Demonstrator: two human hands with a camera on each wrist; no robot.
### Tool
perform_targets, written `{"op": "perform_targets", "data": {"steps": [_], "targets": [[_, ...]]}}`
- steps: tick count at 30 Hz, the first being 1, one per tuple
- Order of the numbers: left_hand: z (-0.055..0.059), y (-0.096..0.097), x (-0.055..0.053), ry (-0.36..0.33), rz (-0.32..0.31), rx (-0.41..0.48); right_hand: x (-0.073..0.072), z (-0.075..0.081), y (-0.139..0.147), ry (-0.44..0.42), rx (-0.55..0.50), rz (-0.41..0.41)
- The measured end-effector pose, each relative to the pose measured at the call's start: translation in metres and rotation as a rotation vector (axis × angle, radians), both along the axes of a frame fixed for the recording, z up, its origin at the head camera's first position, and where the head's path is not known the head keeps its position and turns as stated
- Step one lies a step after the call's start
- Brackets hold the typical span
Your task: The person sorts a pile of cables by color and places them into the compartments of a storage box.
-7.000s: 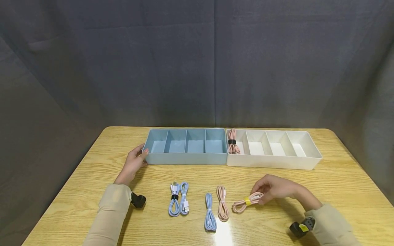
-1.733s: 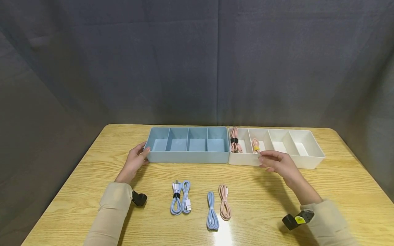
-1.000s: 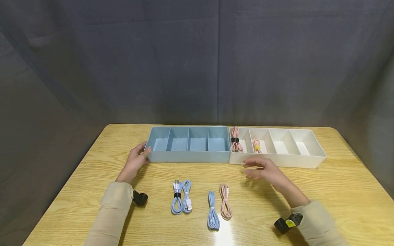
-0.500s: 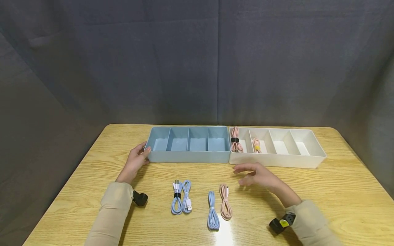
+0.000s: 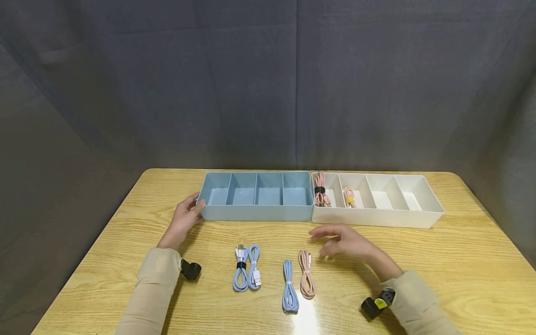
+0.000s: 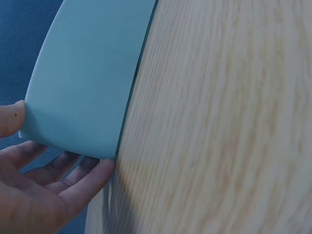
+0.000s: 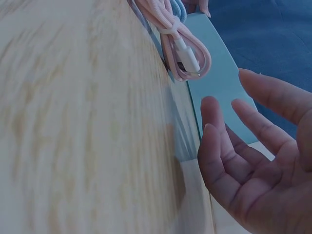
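Observation:
My left hand (image 5: 183, 221) holds the left end of the blue divided storage box (image 5: 255, 213). In the left wrist view its thumb is at the rim and its fingers are against the end wall. Over the table, just right of a coiled pink cable (image 5: 307, 279), my right hand (image 5: 345, 242) hovers with nothing in it, fingers loosely bent and spread. A coiled blue cable (image 5: 289, 295) lies left of the pink one. Two pink cables sit in the white divided box (image 5: 377, 217): one with a black strap (image 5: 321, 197), one with a yellow strap (image 5: 349, 197).
Farther left on the table (image 5: 125, 260) lie a blue cable with a black strap (image 5: 240, 281) and another blue cable with a USB plug (image 5: 253, 256). The two boxes stand end to end near the back edge, before a dark curtain (image 5: 268, 93).
The yellow-strapped pink cable went from my right hand into the white box's second compartment. My right hand then moved left and toward me, near the pink cable. The left hand stayed put.

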State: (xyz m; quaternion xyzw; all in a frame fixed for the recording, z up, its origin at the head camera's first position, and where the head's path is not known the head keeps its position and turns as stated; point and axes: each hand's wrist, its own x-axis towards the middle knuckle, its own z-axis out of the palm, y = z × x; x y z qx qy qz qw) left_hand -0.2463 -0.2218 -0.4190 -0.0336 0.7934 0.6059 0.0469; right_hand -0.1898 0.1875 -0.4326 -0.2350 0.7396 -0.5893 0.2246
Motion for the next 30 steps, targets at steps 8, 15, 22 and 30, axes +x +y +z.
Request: {"op": "perform_targets", "data": {"steps": [8, 15, 22, 30], "targets": [[0.000, 0.000, 0.000, 0.000, 0.001, -0.005, 0.001, -0.003, -0.006, -0.026, -0.017, 0.062], [0.000, 0.000, 0.000, 0.004, 0.002, -0.005, 0.000, -0.006, -0.011, -0.036, -0.015, 0.142], [-0.001, -0.001, -0.001, 0.000, 0.006, -0.009, -0.001, -0.007, -0.015, -0.025, -0.005, 0.201], [-0.001, -0.001, 0.000, 0.000, 0.000, -0.009, 0.000, -0.004, -0.020, -0.013, 0.034, 0.247]]}}
